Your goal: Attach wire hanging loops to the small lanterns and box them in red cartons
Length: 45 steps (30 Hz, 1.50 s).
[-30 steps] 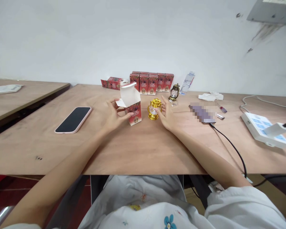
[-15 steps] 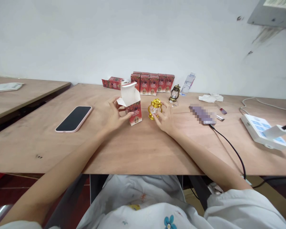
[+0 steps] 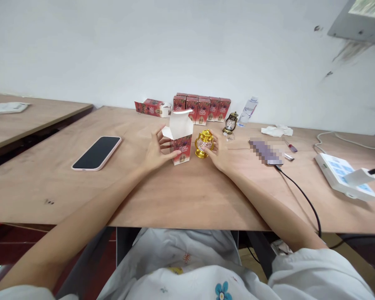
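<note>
A small red box [image 3: 181, 148] stands upright on the wooden table [image 3: 181, 196] with its white top flap [image 3: 181, 123] open. My left hand [image 3: 158, 150] holds it from the left side, thumb and fingers around its lower part. Just right of the box sits a small gold lantern [image 3: 204, 143]. My right hand [image 3: 218, 153] is closed around the lantern from the right and behind, fingers touching its body.
Several closed red boxes [image 3: 202, 109] line the back edge, one lying flat [image 3: 150, 107] to their left. A dark lantern [image 3: 230, 123] and a plastic bottle [image 3: 247, 110] stand behind. A phone [image 3: 96, 153] lies left; a cabled device [image 3: 265, 151], screwdriver [image 3: 290, 146], tissue [image 3: 276, 131] and power strip [image 3: 343, 174] lie right.
My right hand went from open beside the gold lantern to closed around it. The box and lantern now stand closer together, and the view has shifted slightly.
</note>
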{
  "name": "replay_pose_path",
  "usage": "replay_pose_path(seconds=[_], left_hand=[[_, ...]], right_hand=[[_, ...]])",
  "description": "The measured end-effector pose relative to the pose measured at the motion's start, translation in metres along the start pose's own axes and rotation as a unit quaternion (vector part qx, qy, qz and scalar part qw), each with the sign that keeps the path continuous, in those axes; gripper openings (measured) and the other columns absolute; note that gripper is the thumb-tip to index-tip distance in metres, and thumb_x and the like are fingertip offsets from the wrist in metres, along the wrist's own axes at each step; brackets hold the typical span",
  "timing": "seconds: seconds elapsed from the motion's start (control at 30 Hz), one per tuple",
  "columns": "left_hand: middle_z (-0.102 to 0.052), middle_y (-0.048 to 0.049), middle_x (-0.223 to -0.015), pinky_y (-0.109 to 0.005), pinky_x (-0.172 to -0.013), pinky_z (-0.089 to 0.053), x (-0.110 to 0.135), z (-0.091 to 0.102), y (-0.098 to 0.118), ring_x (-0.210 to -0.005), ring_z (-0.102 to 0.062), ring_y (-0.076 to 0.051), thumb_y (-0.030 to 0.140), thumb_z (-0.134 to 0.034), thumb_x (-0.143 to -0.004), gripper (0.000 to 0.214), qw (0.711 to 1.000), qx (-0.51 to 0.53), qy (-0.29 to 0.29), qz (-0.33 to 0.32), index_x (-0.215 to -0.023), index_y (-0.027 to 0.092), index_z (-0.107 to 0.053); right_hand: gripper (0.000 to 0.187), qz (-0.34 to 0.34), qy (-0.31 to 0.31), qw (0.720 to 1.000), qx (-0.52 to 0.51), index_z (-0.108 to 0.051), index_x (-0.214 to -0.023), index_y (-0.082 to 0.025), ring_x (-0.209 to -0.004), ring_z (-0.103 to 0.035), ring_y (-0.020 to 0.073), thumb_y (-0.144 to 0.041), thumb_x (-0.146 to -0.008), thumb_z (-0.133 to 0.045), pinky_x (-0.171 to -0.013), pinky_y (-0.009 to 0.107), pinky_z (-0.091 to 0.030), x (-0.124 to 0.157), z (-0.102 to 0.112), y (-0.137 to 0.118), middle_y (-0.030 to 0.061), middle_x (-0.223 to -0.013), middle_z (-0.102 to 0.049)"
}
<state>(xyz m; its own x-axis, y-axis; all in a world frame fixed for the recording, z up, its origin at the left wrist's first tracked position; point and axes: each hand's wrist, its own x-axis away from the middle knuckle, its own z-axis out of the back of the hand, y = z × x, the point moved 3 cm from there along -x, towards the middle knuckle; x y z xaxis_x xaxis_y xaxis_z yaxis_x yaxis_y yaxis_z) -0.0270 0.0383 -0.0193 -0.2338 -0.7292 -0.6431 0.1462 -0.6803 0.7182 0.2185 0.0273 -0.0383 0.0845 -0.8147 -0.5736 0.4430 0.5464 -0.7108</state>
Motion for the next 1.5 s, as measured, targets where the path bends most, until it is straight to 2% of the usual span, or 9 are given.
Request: replay_pose_path(seconds=[0.1,0.23,0.37,0.5,0.6,0.77,1.03,1.27,1.5], left_hand=[[-0.056,-0.0054,-0.117,-0.050,-0.084,-0.057,0.000,0.001,0.005,-0.096,-0.065,-0.022,0.033,-0.082,-0.063,0.085,1.000,0.023,0.003,0.022,-0.130,0.032,-0.029],[-0.059,-0.0051,-0.115,-0.050,-0.085,-0.057,0.002,0.001,0.013,-0.094,-0.067,-0.023,0.034,-0.084,-0.060,0.078,0.998,0.036,0.003,0.054,-0.120,0.028,-0.035],[-0.059,-0.0055,-0.117,-0.051,-0.087,-0.056,0.003,-0.002,0.013,-0.092,-0.068,-0.023,0.033,-0.087,-0.056,0.077,0.997,0.052,0.012,0.052,-0.116,0.027,-0.038],[-0.059,-0.0070,-0.121,-0.052,-0.088,-0.057,0.004,-0.006,0.014,-0.099,-0.067,-0.026,0.032,-0.089,-0.054,0.078,0.998,0.052,0.013,0.036,-0.115,0.028,-0.040],[-0.058,-0.0095,-0.126,-0.053,-0.086,-0.057,0.006,-0.007,0.018,-0.100,-0.067,-0.027,0.033,-0.089,-0.056,0.079,0.997,0.050,0.002,0.054,-0.117,0.028,-0.039],[-0.059,-0.0103,-0.124,-0.054,-0.087,-0.057,0.009,-0.006,0.024,-0.101,-0.067,-0.029,0.032,-0.088,-0.057,0.077,0.995,0.052,-0.003,0.090,-0.117,0.026,-0.040],[-0.058,-0.0036,-0.115,-0.048,-0.085,-0.058,0.007,-0.006,0.019,-0.092,-0.067,-0.021,0.027,-0.088,-0.056,0.075,0.991,0.097,0.003,0.088,-0.112,0.027,-0.038],[-0.055,-0.0018,-0.113,-0.042,-0.078,-0.061,0.006,-0.008,0.018,-0.090,-0.066,-0.019,0.025,-0.088,-0.055,0.076,0.988,0.125,0.002,0.096,-0.111,0.029,-0.037],[-0.056,-0.0017,-0.116,-0.044,-0.083,-0.060,0.009,-0.008,0.022,-0.094,-0.067,-0.020,0.025,-0.086,-0.059,0.074,0.989,0.112,0.003,0.098,-0.113,0.029,-0.036]], right_hand=[[0.070,-0.027,0.069,0.990,-0.124,-0.038,-0.139,-0.026,-0.113,-0.062,0.0259,-0.048,-0.079,-0.069,-0.089,0.041,-0.056,-0.011,0.012,-0.017,0.0132,-0.136,-0.054],[0.063,-0.025,0.162,0.958,-0.236,-0.034,-0.136,-0.042,-0.117,-0.060,0.0257,-0.052,-0.081,-0.064,-0.082,0.041,-0.058,-0.034,0.032,-0.062,0.0037,-0.138,-0.052],[0.054,-0.042,0.044,0.954,-0.293,-0.043,-0.129,-0.038,-0.114,-0.061,0.0245,-0.062,-0.082,-0.057,-0.078,0.039,-0.059,-0.050,0.015,-0.109,0.0008,-0.132,-0.056],[0.061,-0.093,-0.027,0.945,-0.313,-0.045,-0.124,-0.031,-0.108,-0.064,0.0240,-0.067,-0.078,-0.059,-0.078,0.038,-0.059,-0.052,-0.019,-0.125,0.0029,-0.121,-0.061],[0.069,-0.098,-0.011,0.954,-0.283,-0.040,-0.129,-0.031,-0.110,-0.062,0.0243,-0.065,-0.075,-0.064,-0.082,0.039,-0.058,-0.057,-0.027,-0.114,0.0047,-0.122,-0.060],[0.080,-0.011,0.029,0.991,-0.127,-0.029,-0.139,-0.033,-0.122,-0.053,0.0276,-0.058,-0.074,-0.070,-0.094,0.046,-0.053,-0.063,-0.006,-0.094,0.0095,-0.139,-0.048],[0.067,0.082,-0.046,0.992,0.090,-0.038,-0.127,-0.027,-0.102,-0.062,0.0282,-0.048,-0.074,-0.072,-0.090,0.049,-0.050,-0.044,-0.013,-0.122,0.0084,-0.119,-0.060],[0.063,0.058,-0.058,0.985,0.154,-0.035,-0.122,-0.025,-0.088,-0.062,0.0284,-0.044,-0.072,-0.068,-0.080,0.047,-0.048,-0.050,-0.014,-0.123,0.0065,-0.103,-0.062],[0.050,0.120,-0.124,0.979,0.109,-0.042,-0.111,-0.024,-0.098,-0.058,0.0255,-0.037,-0.069,-0.067,-0.084,0.041,-0.045,-0.059,-0.012,-0.130,0.0068,-0.114,-0.059]])
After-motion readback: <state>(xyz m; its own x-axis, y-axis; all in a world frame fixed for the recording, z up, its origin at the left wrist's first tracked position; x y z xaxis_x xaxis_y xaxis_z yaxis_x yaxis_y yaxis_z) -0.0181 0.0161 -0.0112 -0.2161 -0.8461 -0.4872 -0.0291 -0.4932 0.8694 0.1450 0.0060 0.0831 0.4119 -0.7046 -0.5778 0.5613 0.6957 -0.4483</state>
